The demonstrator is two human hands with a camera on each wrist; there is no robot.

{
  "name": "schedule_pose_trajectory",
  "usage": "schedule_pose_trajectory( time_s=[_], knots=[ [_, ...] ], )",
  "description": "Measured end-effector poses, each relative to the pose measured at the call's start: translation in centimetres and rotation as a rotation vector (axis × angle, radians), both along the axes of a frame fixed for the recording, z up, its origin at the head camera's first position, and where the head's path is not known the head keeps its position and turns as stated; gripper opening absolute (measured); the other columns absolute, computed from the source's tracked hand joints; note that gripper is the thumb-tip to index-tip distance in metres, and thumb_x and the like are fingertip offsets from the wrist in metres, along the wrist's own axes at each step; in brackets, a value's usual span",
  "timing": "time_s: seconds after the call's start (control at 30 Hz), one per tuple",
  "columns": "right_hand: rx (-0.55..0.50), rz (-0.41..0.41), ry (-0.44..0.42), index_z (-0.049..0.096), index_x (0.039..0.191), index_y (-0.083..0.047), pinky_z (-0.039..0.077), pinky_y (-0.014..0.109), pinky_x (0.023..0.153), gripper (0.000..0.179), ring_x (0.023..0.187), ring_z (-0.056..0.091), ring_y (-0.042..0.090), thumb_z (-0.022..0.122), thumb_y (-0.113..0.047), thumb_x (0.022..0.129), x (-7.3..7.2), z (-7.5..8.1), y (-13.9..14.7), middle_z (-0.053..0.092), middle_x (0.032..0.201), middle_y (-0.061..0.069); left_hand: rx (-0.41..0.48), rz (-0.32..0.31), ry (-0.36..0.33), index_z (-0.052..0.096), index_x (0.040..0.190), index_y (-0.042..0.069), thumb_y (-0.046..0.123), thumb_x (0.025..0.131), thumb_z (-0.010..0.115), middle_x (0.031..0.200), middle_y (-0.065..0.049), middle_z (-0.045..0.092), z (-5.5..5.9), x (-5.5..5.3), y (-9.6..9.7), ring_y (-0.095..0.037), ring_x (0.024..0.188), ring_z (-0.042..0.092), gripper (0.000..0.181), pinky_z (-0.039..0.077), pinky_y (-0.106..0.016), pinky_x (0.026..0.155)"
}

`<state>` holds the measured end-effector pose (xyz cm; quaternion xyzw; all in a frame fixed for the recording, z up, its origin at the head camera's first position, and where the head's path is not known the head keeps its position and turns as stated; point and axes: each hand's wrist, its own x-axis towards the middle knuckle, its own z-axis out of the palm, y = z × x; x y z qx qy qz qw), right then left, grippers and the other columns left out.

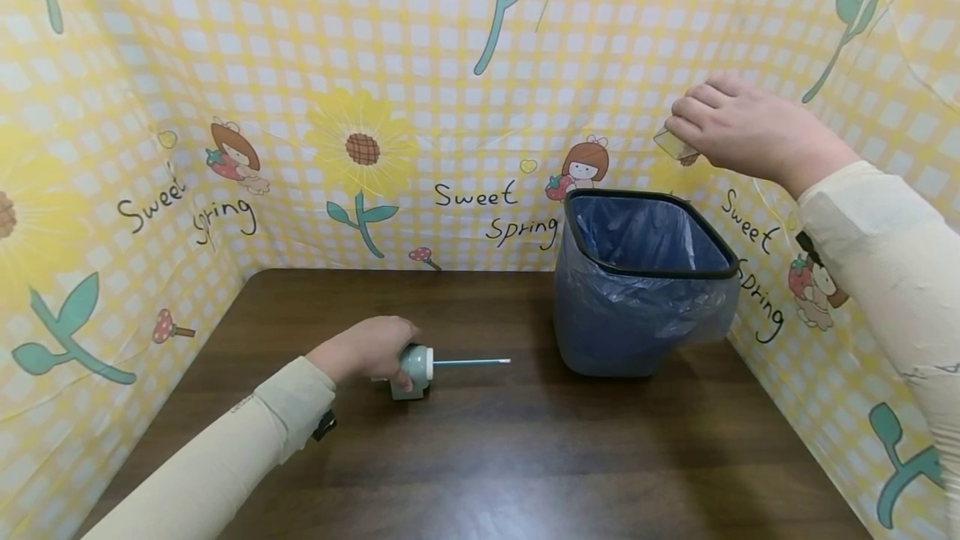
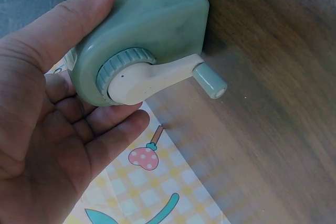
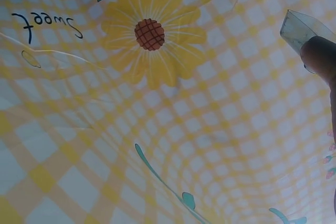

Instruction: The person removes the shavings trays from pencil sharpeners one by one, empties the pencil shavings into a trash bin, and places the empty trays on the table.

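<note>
A green hand-crank pencil sharpener (image 1: 414,364) sits on the dark wooden table, and my left hand (image 1: 367,347) grips its body. In the left wrist view, the thumb lies over the top and the fingers reach under the round front. The white crank (image 2: 163,76) with its green knob (image 2: 210,81) points away from the palm. A thin blue pencil (image 1: 472,362) sticks out of the sharpener towards the bin. High above the bin's back right, my right hand (image 1: 750,127) pinches a small clear plastic box (image 1: 670,143), held tilted; in the right wrist view only a fingertip and the box's end (image 3: 296,29) show.
A bin (image 1: 618,340) lined with a clear bag stands at the table's back right, its black rim (image 1: 660,269) facing up. Yellow checked cloth (image 1: 465,115) with flowers and lettering covers the walls behind and at both sides. The table (image 1: 480,457) ends at these walls.
</note>
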<state>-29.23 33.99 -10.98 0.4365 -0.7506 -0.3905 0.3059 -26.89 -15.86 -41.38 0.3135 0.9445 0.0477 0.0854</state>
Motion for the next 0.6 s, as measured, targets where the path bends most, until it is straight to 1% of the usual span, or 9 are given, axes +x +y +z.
schedule_pose_trajectory(
  time_s=[0.07,0.13,0.2,0.23,0.33,0.37,0.47,0.57,0.6],
  knots=[
    [0.006,0.014,0.006,0.054,0.124,0.007,0.039,0.053,0.105,0.062,0.116,0.053,0.042,0.086,-0.021,0.079,-0.02,0.04,-0.01,0.058,0.123,0.026,0.004,-0.001,0.000,0.071,0.118,0.009,0.043,0.070,0.094,0.103,0.001,0.070,0.00,0.00,0.03,-0.012,0.084,0.060,0.063,0.055,-0.037,0.079],
    [0.012,0.029,0.008,0.053,0.120,0.007,0.039,0.053,0.103,0.055,0.114,0.053,0.042,0.077,-0.028,0.084,-0.03,0.12,-0.10,0.057,0.120,0.026,0.006,-0.002,0.002,0.071,0.118,0.009,0.043,0.070,0.094,0.103,0.001,0.070,-0.01,0.03,0.04,-0.012,0.084,0.060,0.063,0.055,-0.037,0.078],
    [0.017,0.049,0.011,0.052,0.116,0.007,0.040,0.052,0.101,0.046,0.111,0.053,0.042,0.058,-0.036,0.098,-0.05,0.15,-0.23,0.057,0.116,0.026,0.006,-0.004,0.003,0.071,0.118,0.009,0.043,0.070,0.094,0.103,0.001,0.070,-0.04,0.08,0.04,-0.012,0.084,0.059,0.063,0.055,-0.037,0.078],
    [0.022,0.053,0.014,0.052,0.114,0.007,0.040,0.052,0.100,0.048,0.110,0.053,0.042,0.048,-0.039,0.101,-0.04,0.19,-0.28,0.057,0.115,0.026,0.006,-0.005,0.003,0.071,0.118,0.009,0.043,0.070,0.094,0.103,0.001,0.070,-0.07,0.09,0.03,-0.012,0.084,0.060,0.063,0.055,-0.037,0.078],
    [0.039,0.061,0.026,0.051,0.112,0.007,0.040,0.052,0.097,0.055,0.107,0.052,0.042,0.031,-0.044,0.102,-0.02,0.23,-0.36,0.056,0.111,0.026,0.007,-0.007,0.003,0.071,0.117,0.009,0.042,0.070,0.094,0.102,0.002,0.070,-0.15,0.11,-0.01,-0.012,0.084,0.059,0.062,0.055,-0.037,0.078],
    [0.044,0.060,0.029,0.051,0.112,0.007,0.040,0.052,0.097,0.056,0.107,0.052,0.042,0.030,-0.044,0.103,0.00,0.24,-0.37,0.056,0.111,0.025,0.007,-0.008,0.003,0.071,0.117,0.009,0.042,0.070,0.094,0.101,0.002,0.070,-0.18,0.12,-0.03,-0.012,0.084,0.059,0.062,0.054,-0.037,0.078],
    [0.065,0.047,0.040,0.050,0.112,0.006,0.040,0.052,0.096,0.048,0.106,0.052,0.042,0.045,-0.040,0.097,0.10,0.25,-0.39,0.055,0.109,0.025,0.004,-0.008,0.004,0.071,0.117,0.009,0.043,0.070,0.094,0.101,0.002,0.069,-0.23,0.13,-0.09,-0.011,0.083,0.059,0.062,0.054,-0.036,0.077],
    [0.082,0.039,0.049,0.049,0.111,0.006,0.039,0.052,0.094,0.046,0.104,0.051,0.041,0.048,-0.038,0.096,0.17,0.24,-0.42,0.054,0.107,0.024,-0.001,-0.015,0.011,0.071,0.116,0.009,0.043,0.070,0.094,0.101,0.003,0.069,-0.22,0.13,-0.13,-0.011,0.083,0.059,0.061,0.054,-0.035,0.077],
    [0.087,0.039,0.054,0.049,0.111,0.006,0.039,0.051,0.093,0.046,0.103,0.051,0.041,0.046,-0.038,0.098,0.19,0.24,-0.43,0.053,0.106,0.024,-0.001,-0.018,0.013,0.071,0.116,0.009,0.043,0.070,0.094,0.101,0.003,0.069,-0.21,0.12,-0.14,-0.011,0.083,0.059,0.061,0.054,-0.036,0.077]
  ],
)
